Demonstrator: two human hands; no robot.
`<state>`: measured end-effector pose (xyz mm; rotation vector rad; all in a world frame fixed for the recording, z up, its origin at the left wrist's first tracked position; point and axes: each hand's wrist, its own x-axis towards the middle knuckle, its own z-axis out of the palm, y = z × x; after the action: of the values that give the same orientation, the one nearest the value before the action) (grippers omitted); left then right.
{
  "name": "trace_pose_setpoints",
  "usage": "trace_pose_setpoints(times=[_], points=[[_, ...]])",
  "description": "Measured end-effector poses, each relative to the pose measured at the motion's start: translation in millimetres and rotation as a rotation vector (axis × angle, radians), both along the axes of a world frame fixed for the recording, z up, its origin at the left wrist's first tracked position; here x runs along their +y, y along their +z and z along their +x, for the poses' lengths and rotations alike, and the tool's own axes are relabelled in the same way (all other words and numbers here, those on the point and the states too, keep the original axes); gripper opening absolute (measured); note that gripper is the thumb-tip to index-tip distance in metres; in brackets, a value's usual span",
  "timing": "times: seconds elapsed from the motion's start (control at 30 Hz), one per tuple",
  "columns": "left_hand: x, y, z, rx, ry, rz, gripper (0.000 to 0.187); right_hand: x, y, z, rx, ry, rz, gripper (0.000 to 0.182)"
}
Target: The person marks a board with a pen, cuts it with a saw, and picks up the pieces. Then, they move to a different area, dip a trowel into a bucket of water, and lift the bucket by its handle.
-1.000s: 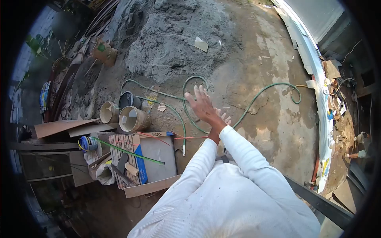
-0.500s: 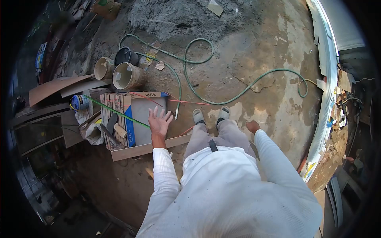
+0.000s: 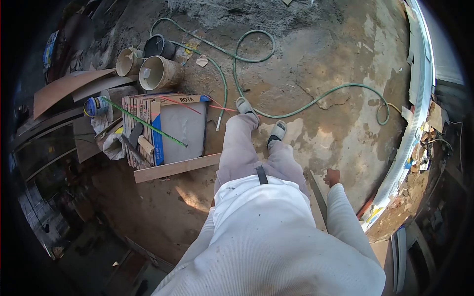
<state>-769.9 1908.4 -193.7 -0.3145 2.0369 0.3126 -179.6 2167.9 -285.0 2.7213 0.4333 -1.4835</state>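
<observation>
My right hand [image 3: 332,177] hangs out to my right over the wet floor, its fingers curled in, with nothing showing in them. Between that hand and my leg lies a long narrow board-like strip [image 3: 318,197]. Only a sliver of my left hand [image 3: 213,203] shows at my left hip; shirt and thigh hide its fingers. Forward and left of it a wooden plank [image 3: 177,167] lies along a stack of tile boxes marked ROTA [image 3: 186,99]. A grey tile [image 3: 182,128] faces up there, with a green ridged rod [image 3: 143,126] across it.
Buckets [image 3: 159,75] stand beyond the boxes. A green hose [image 3: 316,101] loops over the floor ahead, close to my sandals [image 3: 278,130]. Bent sheets [image 3: 71,91] lie at the left. Along the right runs a bright white edge [image 3: 419,98] with rubble beside it.
My open left hand has dropped from beside the tile back to my hip. My left foot has stepped forward, and my right hand has swung slightly back and outward.
</observation>
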Motion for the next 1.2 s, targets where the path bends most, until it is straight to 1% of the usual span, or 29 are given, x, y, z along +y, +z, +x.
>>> trace_pose_setpoints(times=[0.03,0.07,0.1,0.13,0.17,0.2,0.23,0.27,0.3,0.33,0.37,0.43,0.5,0.53,0.57,0.6,0.63,0.7,0.73,0.77,0.8,0.83,0.87,0.93,1.0,1.07,1.13,1.17,1.2], points=[[23.8,-11.0,-12.7,0.035,-0.023,0.050,0.040,13.9,-43.4,-32.8,0.017,0.210,0.011,0.022],[51.0,-22.0,-28.9,0.068,-0.049,0.109,0.040,28.0,-89.0,-66.7,0.036,0.420,0.026,0.036],[75.8,-33.1,-46.5,0.098,-0.067,0.171,0.040,71.8,-53.1,-142.6,0.220,0.271,0.045,0.032],[101.1,-44.1,-66.4,0.133,-0.061,0.247,0.040,100.8,-49.3,-200.5,0.322,0.371,0.146,0.030],[127.3,-57.0,-88.2,0.168,-0.055,0.331,0.040,140.5,-10.5,-265.7,0.408,0.451,0.193,0.032],[156.4,-60.6,-109.7,0.199,-0.040,0.414,0.041,172.6,8.8,-318.6,0.492,0.561,0.312,0.029],[197.1,-42.1,-122.3,0.185,0.037,0.435,0.040,200.2,24.1,-357.2,0.572,0.671,0.430,0.027],[240.1,-17.4,-136.1,0.171,0.117,0.458,0.039,226.3,39.9,-384.5,0.538,0.786,0.555,0.028],[273.4,-8.0,-152.6,0.157,0.203,0.481,0.039,252.8,56.4,-412.4,0.504,0.906,0.681,0.030],[295.3,-13.1,-171.7,0.131,0.184,0.509,0.041,279.6,78.0,-439.4,0.474,1.031,0.803,0.032],[310.8,-17.9,-190.4,0.105,0.168,0.531,0.042,307.8,118.7,-462.0,0.457,0.987,0.657,0.039],[332.2,-20.8,-214.4,0.099,0.172,0.585,0.043,345.8,92.2,-468.3,0.499,0.856,0.652,0.041],[333.3,-40.0,-233.6,0.081,0.291,0.652,0.041,374.3,83.6,-465.0,0.494,0.726,0.541,0.035],[329.5,-45.5,-239.4,0.069,0.348,0.680,0.040,381.8,74.5,-454.5,0.443,0.698,0.463,0.032],[335.4,-30.3,-248.3,0.034,0.356,0.582,0.038,387.4,62.5,-443.0,0.391,0.669,0.387,0.028],[337.5,-15.8,-255.3,-0.004,0.364,0.481,0.036,388.3,51.8,-431.0,0.354,0.591,0.304,0.026],[326.2,-14.0,-261.0,-0.036,0.363,0.457,0.034,383.0,40.6,-414.2,0.314,0.509,0.217,0.024],[293.9,-24.7,-269.3,-0.050,0.366,0.379,0.029,374.6,1.0,-376.2,0.261,0.596,0.048,0.023],[279.4,-31.3,-270.5,-0.031,0.368,0.325,0.026,361.4,-42.7,-343.8,0.293,0.839,0.325,0.024],[267.5,-34.8,-269.0,-0.001,0.454,0.255,0.023,348.9,-84.5,-313.3,0.266,1.077,0.621,0.025],[257.0,-37.6,-262.8,0.027,0.539,0.180,0.021,353.9,-50.0,-317.6,0.228,1.023,0.298,0.026],[250.2,-34.0,-253.0,0.003,0.598,0.166,0.019,361.8,-21.0,-328.8,0.193,1.019,0.132,0.026],[247.1,-26.7,-245.7,-0.019,0.656,0.151,0.018,369.9,-1.3,-336.4,0.175,1.028,0.034,0.027],[248.3,-14.8,-239.4,-0.053,0.764,0.128,0.015,398.5,10.7,-352.2,0.163,1.087,-0.043,0.029],[265.4,-14.8,-227.4,0.022,0.873,0.058,0.005,435.5,-2.2,-372.6,0.165,1.170,-0.063,0.031],[312.6,-5.9,-230.5,0.051,0.917,0.097,0.009,493.7,-23.2,-411.5,0.166,1.269,-0.063,0.033],[332.1,2.9,-218.0,0.084,0.948,0.105,0.012,559.7,-44.3,-454.3,0.177,1.405,-0.059,0.035],[356.8,-6.1,-217.2,0.109,0.963,0.129,0.013,603.0,-67.2,-482.0,0.193,1.554,-0.024,0.036],[384.1,-21.6,-226.0,0.137,0.974,0.157,0.014,649.1,-100.4,-509.2,0.185,1.820,0.052,0.037]])
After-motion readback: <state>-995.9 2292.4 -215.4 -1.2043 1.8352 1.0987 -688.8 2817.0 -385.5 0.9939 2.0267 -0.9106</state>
